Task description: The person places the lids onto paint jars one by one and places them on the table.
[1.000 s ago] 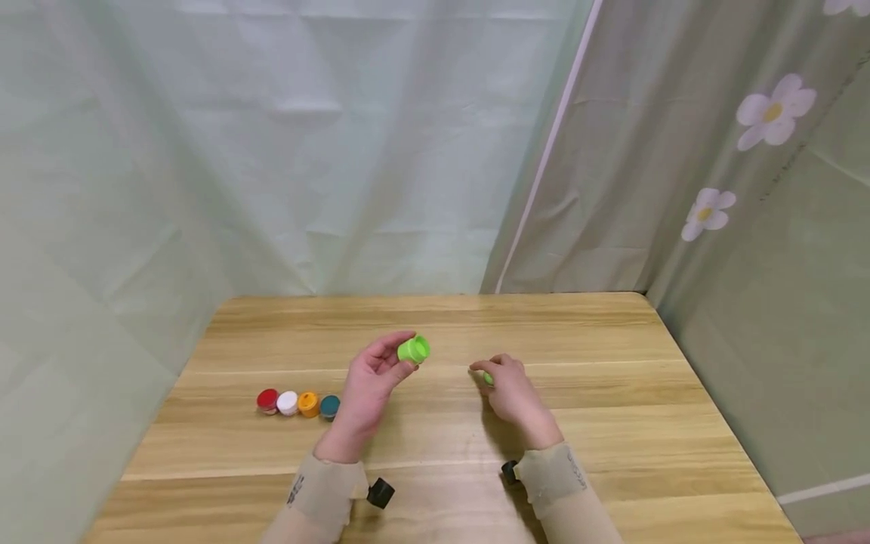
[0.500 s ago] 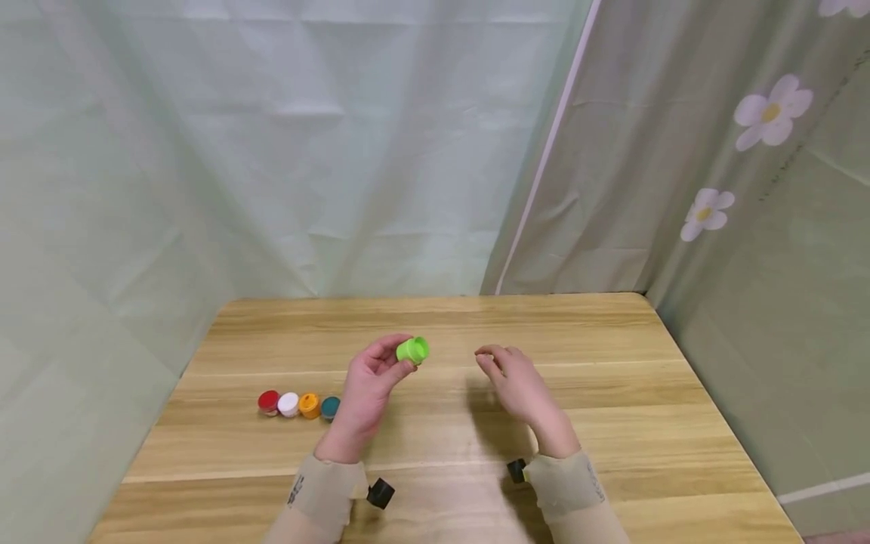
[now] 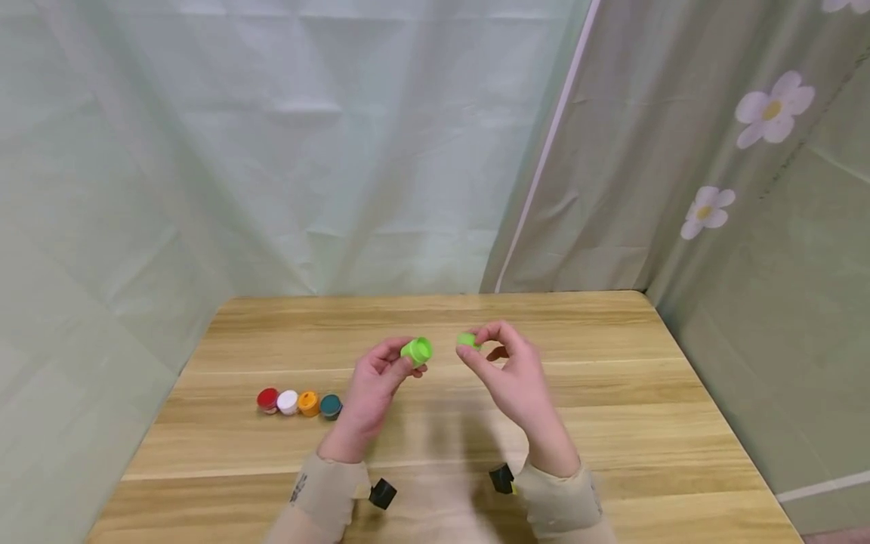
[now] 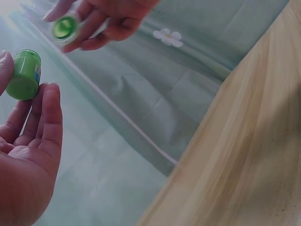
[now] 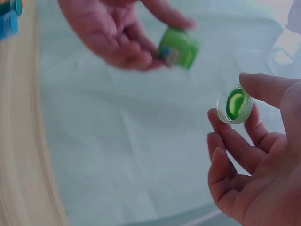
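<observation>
A small green paint jar [image 3: 417, 352] is held up above the table by my left hand [image 3: 371, 393], thumb on one side and fingers on the other. Its mouth is uncovered and tilts toward the right; a label shows on the jar [image 4: 27, 73] in the left wrist view. Facing it, my right hand [image 3: 513, 378] pinches a green lid [image 3: 468, 341] between thumb and fingers. From the right wrist view, the lid [image 5: 237, 103] has a clear, ridged rim and green paint inside. A short gap separates lid and jar.
To the left of my left hand, a row of capped paint jars stands on the wooden table [image 3: 612, 423]: red [image 3: 268, 400], white [image 3: 288, 403], orange [image 3: 309, 404] and teal [image 3: 331, 406]. Pale curtains [image 3: 381, 151] hang behind and beside the table.
My right hand has risen from low over the table and moved left with the lid, which now shows plainly near the jar. My left hand and the jar have barely moved.
</observation>
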The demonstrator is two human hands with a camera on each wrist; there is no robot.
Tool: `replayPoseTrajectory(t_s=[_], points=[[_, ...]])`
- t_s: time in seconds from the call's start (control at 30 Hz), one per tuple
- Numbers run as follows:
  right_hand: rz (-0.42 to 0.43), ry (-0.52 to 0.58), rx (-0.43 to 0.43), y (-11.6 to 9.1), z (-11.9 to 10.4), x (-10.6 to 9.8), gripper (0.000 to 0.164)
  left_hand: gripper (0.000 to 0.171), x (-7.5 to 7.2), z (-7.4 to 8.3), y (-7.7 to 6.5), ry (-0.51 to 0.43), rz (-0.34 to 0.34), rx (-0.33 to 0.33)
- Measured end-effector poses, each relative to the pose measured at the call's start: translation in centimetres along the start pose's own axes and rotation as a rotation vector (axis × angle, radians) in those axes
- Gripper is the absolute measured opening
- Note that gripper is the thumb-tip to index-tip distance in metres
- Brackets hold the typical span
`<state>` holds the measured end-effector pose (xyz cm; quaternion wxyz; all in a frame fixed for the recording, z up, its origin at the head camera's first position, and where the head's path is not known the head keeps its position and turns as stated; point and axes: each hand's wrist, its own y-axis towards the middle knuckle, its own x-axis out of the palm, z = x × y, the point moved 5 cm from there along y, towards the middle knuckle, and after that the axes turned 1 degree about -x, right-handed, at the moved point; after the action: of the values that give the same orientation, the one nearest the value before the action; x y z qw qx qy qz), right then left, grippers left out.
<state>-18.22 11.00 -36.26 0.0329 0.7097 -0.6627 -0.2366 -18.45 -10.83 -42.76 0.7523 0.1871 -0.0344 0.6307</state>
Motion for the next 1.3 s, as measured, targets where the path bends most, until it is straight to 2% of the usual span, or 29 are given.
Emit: replayPoseTrajectory(t_s=[0.17,0.37,0.5,0.63,0.93,1.13,1.3], points=[[-0.015,0.058,-0.067,0.0,-0.9,1.4,0.027,0.02,0.7,-0.1,-0.1,-0.003,-0.023,-0.03],[-0.009,0.046,-0.084,0.0,-0.9,1.5,0.017,0.02,0.9,-0.1,-0.2,0.008,-0.028,-0.059],[-0.038,-0.002,-0.121,0.0,-1.0,1.4,0.034,0.022,0.9,-0.2,-0.2,0.012,-0.035,-0.072],[-0.079,-0.019,-0.145,0.0,-1.1,1.6,0.034,0.021,0.9,-0.3,-0.2,0.018,-0.037,-0.09],[-0.116,-0.043,-0.175,-0.1,-1.3,2.0,0.04,0.02,1.1,-0.1,-0.3,0.015,-0.059,-0.067],[-0.167,-0.073,-0.242,-0.3,-1.6,2.2,0.043,0.019,0.9,-0.2,-0.4,0.016,-0.03,-0.075],[-0.186,-0.079,-0.252,-0.4,-1.6,2.4,0.044,0.02,1.0,-0.2,-0.4,0.021,-0.022,-0.077]])
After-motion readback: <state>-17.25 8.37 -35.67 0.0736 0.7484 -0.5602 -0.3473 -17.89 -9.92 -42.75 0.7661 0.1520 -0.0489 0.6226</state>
